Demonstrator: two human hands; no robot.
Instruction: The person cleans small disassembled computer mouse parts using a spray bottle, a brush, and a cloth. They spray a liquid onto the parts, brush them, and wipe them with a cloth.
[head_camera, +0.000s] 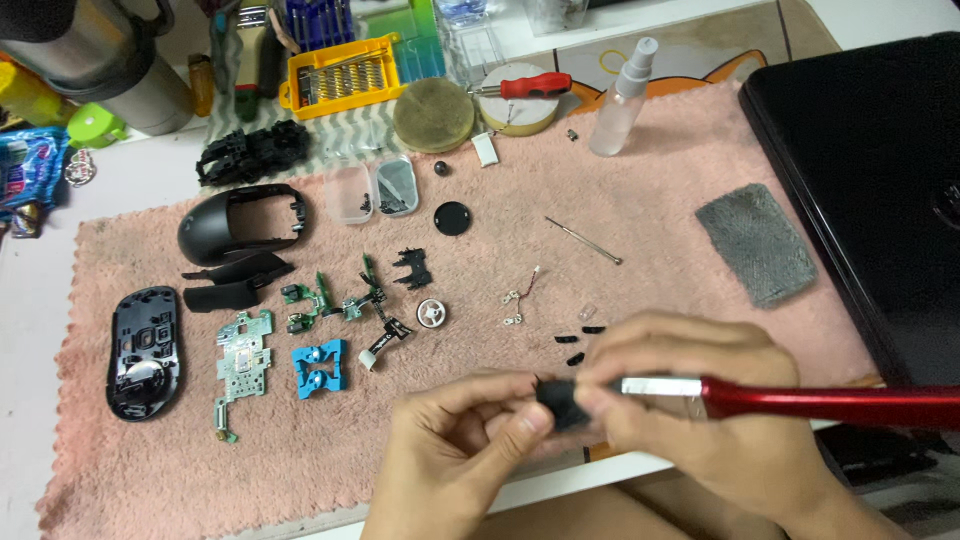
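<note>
1. Both hands meet low in the middle of the view: the left hand (455, 440) pinches a small black part (562, 400) between thumb and fingers, and the right hand (690, 400) is closed around a red-handled tool (820, 402), its silver neck aimed at that part. The tip itself is hidden by the fingers.
2. Held above the near edge of the pink towel (640, 200), the part would likely land on cloth if it slipped, so working over the towel rather than past the counter (30, 330) edge seems wise.
3. A black laptop (880, 200) lies at the right, with a grey cloth (755, 243) beside it; both are well apart from the hands.
4. On the left rest the black mouse shell (240, 222), the mouse base (145, 352), a green circuit board (243, 365) and a blue plastic bracket (320, 367).
5. Nearest the hands lie tiny black strips (578, 340), so a steady left pinch and light, short pressure from the tool look best, to avoid sweeping them away.
</note>
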